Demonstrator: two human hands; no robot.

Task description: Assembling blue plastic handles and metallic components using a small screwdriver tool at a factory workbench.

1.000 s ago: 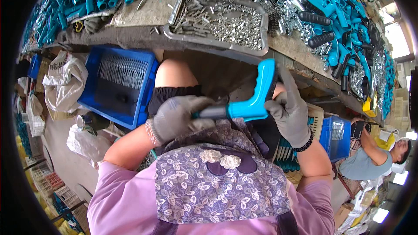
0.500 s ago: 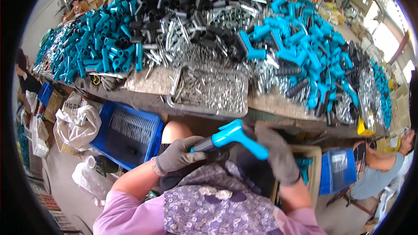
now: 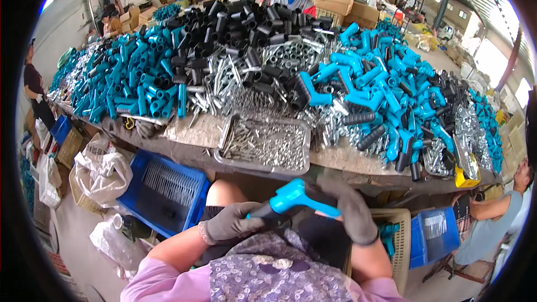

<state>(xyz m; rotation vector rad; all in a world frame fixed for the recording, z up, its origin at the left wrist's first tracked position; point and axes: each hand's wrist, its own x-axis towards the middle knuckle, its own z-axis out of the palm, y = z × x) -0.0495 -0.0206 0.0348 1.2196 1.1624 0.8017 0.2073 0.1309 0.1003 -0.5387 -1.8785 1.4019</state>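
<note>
Head view: knit-gloved left hand [image 3: 232, 225] and right hand [image 3: 351, 212] around smooth blue plastic handle [image 3: 295, 197].

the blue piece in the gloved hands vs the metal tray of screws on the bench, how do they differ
The blue piece is bright blue plastic; the metal tray is dull silver. The blue piece is held off the bench between the left hand and right hand; the metal tray lies flat on it. The piece is single; the tray holds many small parts.
</note>
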